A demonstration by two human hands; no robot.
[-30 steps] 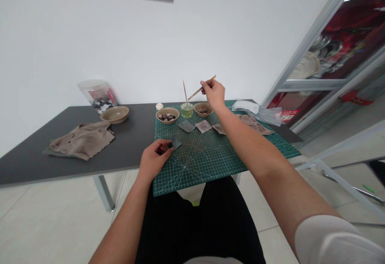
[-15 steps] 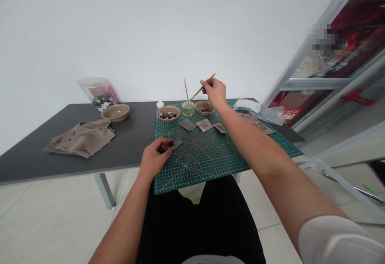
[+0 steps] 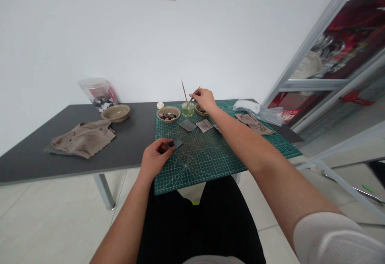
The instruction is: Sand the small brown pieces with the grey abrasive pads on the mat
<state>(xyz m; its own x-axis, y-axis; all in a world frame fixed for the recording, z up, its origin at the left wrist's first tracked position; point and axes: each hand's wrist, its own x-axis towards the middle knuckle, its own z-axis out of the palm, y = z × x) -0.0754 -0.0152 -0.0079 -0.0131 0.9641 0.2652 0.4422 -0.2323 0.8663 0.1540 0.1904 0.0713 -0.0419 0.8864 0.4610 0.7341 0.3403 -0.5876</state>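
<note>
My right hand (image 3: 205,99) pinches a thin wooden stick (image 3: 197,91), its lower end dipped in a small clear glass (image 3: 188,110) of yellowish-green liquid. A second thin stick (image 3: 183,89) leans in that glass. My left hand (image 3: 157,155) is closed around a small dark piece (image 3: 171,144) at a dark grey square sheet (image 3: 178,142); its fingers hide most of the piece. Beyond it lie a grey square (image 3: 187,125) and a brownish cloth square (image 3: 204,125). A bowl (image 3: 201,111) is partly covered by my right hand, and another bowl (image 3: 169,115) holds dark pieces.
A green cutting mat (image 3: 192,176) covers the right of the dark table (image 3: 132,152). To the left are a brown cloth (image 3: 86,138), a shallow bowl (image 3: 116,113) and a clear jar (image 3: 98,91). A plastic bag (image 3: 264,112) and cloth (image 3: 254,123) lie right.
My right hand has moved down and left with the stick, lowering it deeper into the glass. The other stick has tilted slightly left. My left hand has stayed in place.
</note>
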